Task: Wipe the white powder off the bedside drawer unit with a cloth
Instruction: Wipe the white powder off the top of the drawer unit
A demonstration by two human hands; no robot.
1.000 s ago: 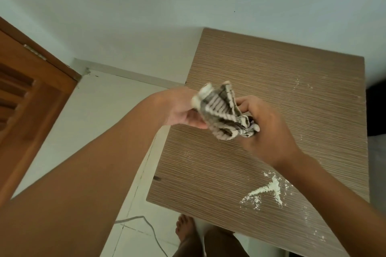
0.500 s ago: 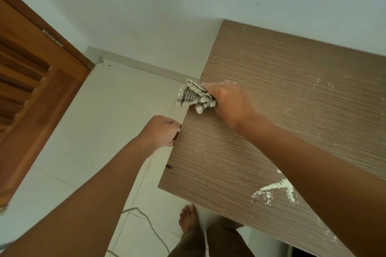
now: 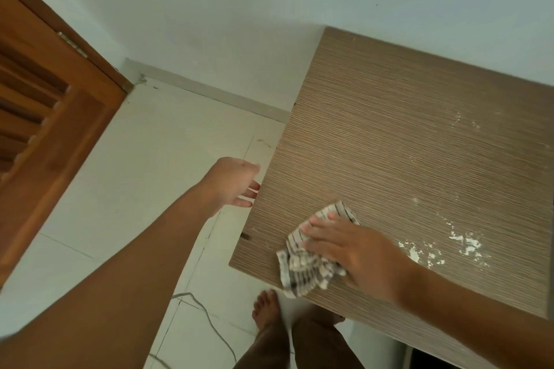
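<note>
The bedside drawer unit's brown wood-grain top (image 3: 389, 141) fills the right half of the view. White powder (image 3: 461, 244) lies in patches near its right front, with fainter specks further back. A crumpled striped cloth (image 3: 302, 266) rests on the top near the front left corner. My right hand (image 3: 350, 249) lies flat on the cloth, pressing it to the surface. My left hand (image 3: 232, 183) hovers beside the unit's left edge, fingers apart and empty, fingertips close to the edge.
A wooden louvred door (image 3: 45, 117) stands at the left. Pale floor tiles (image 3: 144, 189) lie beside the unit, with a thin cable (image 3: 209, 320) running across them. My bare foot (image 3: 265, 305) and trouser legs are below the unit's front edge. A white wall is behind.
My right hand has dragged the cloth from the unit's left edge to near the front left corner. The powder pile is now smeared into patches. My left hand stays by the left edge.
</note>
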